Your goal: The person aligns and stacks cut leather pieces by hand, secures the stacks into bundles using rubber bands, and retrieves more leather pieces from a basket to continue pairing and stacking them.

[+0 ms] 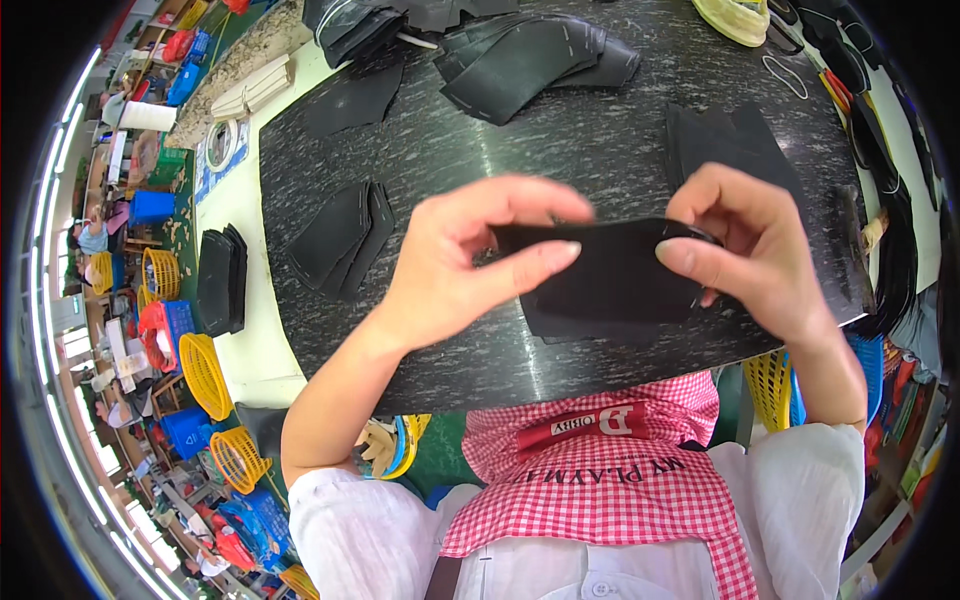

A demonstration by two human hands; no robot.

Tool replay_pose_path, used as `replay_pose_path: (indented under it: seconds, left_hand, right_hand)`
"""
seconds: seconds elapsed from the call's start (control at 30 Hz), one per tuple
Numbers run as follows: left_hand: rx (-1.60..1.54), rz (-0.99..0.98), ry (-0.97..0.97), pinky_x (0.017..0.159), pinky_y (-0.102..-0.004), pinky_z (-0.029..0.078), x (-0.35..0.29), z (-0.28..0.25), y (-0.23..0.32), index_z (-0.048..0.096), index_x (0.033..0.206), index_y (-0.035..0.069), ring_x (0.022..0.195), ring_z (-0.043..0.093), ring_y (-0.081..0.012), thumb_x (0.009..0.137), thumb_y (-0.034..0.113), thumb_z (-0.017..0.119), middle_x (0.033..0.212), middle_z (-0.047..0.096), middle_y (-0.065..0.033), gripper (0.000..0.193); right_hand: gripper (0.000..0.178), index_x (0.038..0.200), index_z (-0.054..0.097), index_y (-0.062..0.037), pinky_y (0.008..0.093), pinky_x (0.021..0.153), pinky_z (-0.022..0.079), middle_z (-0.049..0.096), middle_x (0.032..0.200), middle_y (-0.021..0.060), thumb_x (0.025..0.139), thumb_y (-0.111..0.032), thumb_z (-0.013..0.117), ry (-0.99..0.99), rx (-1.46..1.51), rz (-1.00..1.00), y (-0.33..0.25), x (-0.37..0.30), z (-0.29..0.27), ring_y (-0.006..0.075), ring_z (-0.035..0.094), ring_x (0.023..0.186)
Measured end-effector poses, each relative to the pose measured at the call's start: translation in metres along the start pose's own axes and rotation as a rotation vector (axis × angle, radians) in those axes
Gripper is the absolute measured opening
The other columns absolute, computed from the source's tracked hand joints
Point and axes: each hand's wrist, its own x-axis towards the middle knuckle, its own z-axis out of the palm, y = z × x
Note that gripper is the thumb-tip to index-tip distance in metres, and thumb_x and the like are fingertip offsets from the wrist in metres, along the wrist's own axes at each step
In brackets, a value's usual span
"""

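Note:
Both hands are raised over the near part of the dark speckled table, with a black leather-like piece point(610, 275) between them. My left hand point(455, 245) grips its left end, the thumb laid across the front and the fingers curled behind the upper edge. At the other end, my right hand point(745, 245) pinches the piece's upper right corner between thumb and fingers. More black material point(560, 326) shows just below the held piece; whether it is held too I cannot tell. A flat black stack point(735, 150) lies beyond my right hand.
Cut black pieces lie fanned out point(530, 60) at the far side and in a small pile point(335, 240) at the left. Another black stack point(220, 280) sits on the pale left border. A yellow basket point(768, 385) stands below the table's near right edge.

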Motion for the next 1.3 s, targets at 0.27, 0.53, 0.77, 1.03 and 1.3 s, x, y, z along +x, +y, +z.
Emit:
replay_pose_path:
  seconds: [0.27,0.53,0.77,1.03,1.3]
  left_hand:
    - [0.094,-0.392,0.061,0.045,-0.0152,0.038,-0.018,0.019,-0.008,0.057,0.117,0.006,0.059,0.053,0.0003,0.082,0.008,0.073,0.081,0.065,0.001,0.039]
    - [0.304,-0.299,0.038,0.048,-0.0153,0.036,-0.018,0.024,-0.011,0.058,0.111,0.007,0.059,0.054,0.0014,0.08,0.009,0.075,0.079,0.066,0.0015,0.035]
    - [0.363,-0.285,0.049,0.045,-0.0162,0.032,-0.015,0.024,-0.009,0.06,0.109,0.007,0.052,0.046,0.0014,0.078,0.009,0.076,0.074,0.063,0.003,0.035]
    - [1.11,0.048,-0.005,0.078,-0.0361,0.042,-0.003,0.004,-0.007,0.059,0.115,0.007,0.088,0.056,-0.0239,0.063,0.042,0.08,0.094,0.058,-0.0072,0.067]
    - [0.76,-0.164,-0.352,0.084,-0.039,0.041,0.02,0.021,0.005,0.058,0.097,0.005,0.089,0.055,-0.0282,0.065,0.022,0.079,0.091,0.053,-0.0098,0.042]
  right_hand:
    - [0.022,0.1,0.061,-0.0049,0.0216,0.05,0.037,0.052,0.069,-0.0011,0.08,-0.004,0.071,0.171,-0.391,-0.229,0.058,-0.015,0.019,0.0048,0.045,0.058]
    - [0.025,0.099,0.059,-0.0036,0.0204,0.049,0.037,0.05,0.066,-0.0017,0.078,-0.003,0.072,0.158,-0.438,-0.214,0.061,-0.017,0.016,0.0044,0.046,0.056]
    - [0.032,0.104,0.057,-0.0054,0.0242,0.047,0.039,0.048,0.064,0.0002,0.077,-0.007,0.074,0.176,-0.431,-0.165,0.058,-0.016,0.02,0.0069,0.048,0.051]
    - [0.045,0.1,0.057,-0.0073,0.0313,0.056,0.045,0.056,0.081,0.0047,0.066,-0.025,0.081,0.252,-0.98,-0.396,0.054,-0.009,0.006,0.0228,0.056,0.064]
    - [0.036,0.091,0.054,-0.0062,0.0378,0.065,0.046,0.057,0.092,0.0069,0.066,-0.015,0.078,0.142,-0.926,-0.636,0.051,-0.002,0.006,0.0286,0.058,0.077]
